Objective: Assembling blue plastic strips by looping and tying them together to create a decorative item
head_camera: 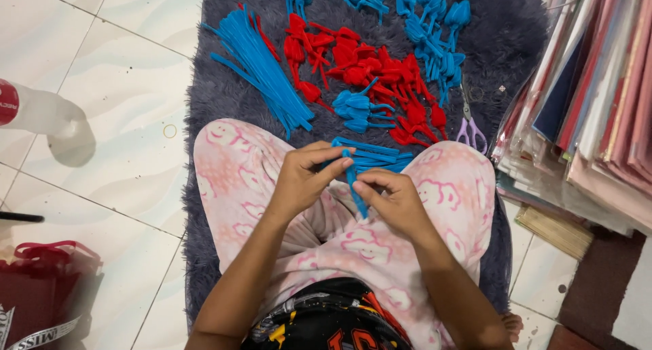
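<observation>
Floor tiles, pale and glossy [115, 119], carry a shaggy dark grey rug [516, 44] that runs from the far edge down under the seated person. At the right, a leaning stack of coloured paper sheets in clear sleeves [591, 99] stands just beside the rug. The person's legs in pink cloud-print trousers [231, 167] are crossed on the near part of the rug. At the far left of the rug lies a fanned bundle of long blue sticks [261, 71]; a heap of small red tassel-like pieces [367, 68] spreads in the middle, with blue pieces of the same kind [435, 31] to its far right and a few more [356, 109] nearer. Lilac-handled scissors [470, 129] lie near the right knee. A short bundle of blue strips [373, 156] rests on the lap. The left hand [302, 177] and right hand [394, 200] are close together above the lap, fingers curled, both pinching one thin blue strip [354, 187] that hangs tilted between them.
</observation>
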